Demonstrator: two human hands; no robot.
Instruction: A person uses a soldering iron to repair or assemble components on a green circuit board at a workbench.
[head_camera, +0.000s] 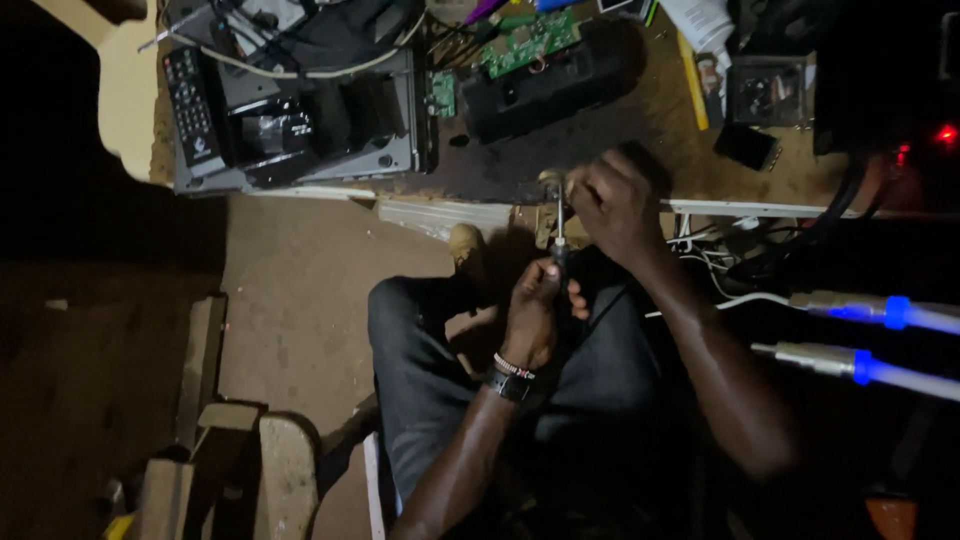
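Seen from the head camera, the left hand (530, 310) was closed around a screwdriver (559, 235), its shaft pointing up to a small pale part (552, 182) pinched in the right hand (612, 200) above the workbench (600, 140) edge, near a black speaker (545, 85).

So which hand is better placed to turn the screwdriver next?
Probably the left hand: it already grips the screwdriver handle. The right hand is pinching the small part at its tip.

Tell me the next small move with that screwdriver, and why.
Probably turn the screwdriver with the left hand while the right hand steadies the small part: the tip already seems to meet it, above the lap at the workbench edge.
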